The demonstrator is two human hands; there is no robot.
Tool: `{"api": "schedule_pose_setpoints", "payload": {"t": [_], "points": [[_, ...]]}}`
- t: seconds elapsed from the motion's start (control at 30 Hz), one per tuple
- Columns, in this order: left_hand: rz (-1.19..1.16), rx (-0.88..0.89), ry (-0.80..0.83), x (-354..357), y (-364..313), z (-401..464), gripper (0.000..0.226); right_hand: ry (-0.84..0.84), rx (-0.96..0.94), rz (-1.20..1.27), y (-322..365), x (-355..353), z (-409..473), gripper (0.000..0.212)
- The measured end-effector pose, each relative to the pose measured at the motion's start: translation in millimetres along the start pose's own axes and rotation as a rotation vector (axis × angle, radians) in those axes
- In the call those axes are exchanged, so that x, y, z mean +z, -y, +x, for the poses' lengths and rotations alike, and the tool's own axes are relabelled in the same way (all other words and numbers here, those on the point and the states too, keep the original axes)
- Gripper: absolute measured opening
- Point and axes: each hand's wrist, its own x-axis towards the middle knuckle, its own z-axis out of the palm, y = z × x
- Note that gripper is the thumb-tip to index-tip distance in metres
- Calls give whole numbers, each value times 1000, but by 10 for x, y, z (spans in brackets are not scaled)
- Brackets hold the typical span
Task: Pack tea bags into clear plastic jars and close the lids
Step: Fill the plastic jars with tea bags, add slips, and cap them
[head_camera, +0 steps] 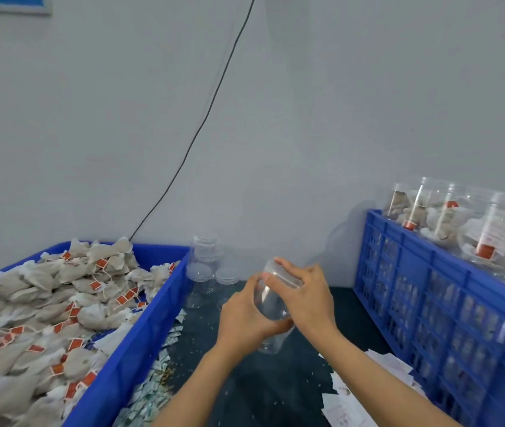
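A: Holding the jar (pixel 271 306) up over the dark floor (pixel 276 392), between the two crates. The left hand (pixel 245 315) is wrapped round its body, and the right hand (pixel 302 291) has its fingers curled over the lid (pixel 279 269).

B: Anything inside?

A: It looks empty. Thin clear plastic, so I'd judge it light, a bit springy and slick. Grip the wall low down and take the lid by its rim; squeeze hard and the mouth may go out of round.

B: And the tea bags (pixel 48 306)?

A: Heaped in the left crate (pixel 140 343), soft and light, strings and red tags tangled. Pinch a bunch by the pouches.

B: Room to work?

A: A narrow lane. Left crate's rim sits close by the left forearm, the lattice crate (pixel 423 291) of filled jars (pixel 497 235) stands on the right, spare jars (pixel 205 272) against the wall ahead, and paper scraps (pixel 353 405) litter the floor.
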Motion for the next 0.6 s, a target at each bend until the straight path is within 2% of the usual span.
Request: {"api": "schedule_pose_setpoints", "payload": {"t": [0.17,0.5,0.6], "points": [[-19,-30,126,-61,100,-16,58,61,34,21,-69,-19,-55,41],[-180,-89,358,-132,485,-105,66,227,-6,47,-318,163,-193,33],[-137,-75,311,-111,521,-156,77,303,-29,19,-385,204,-168,37]]}}
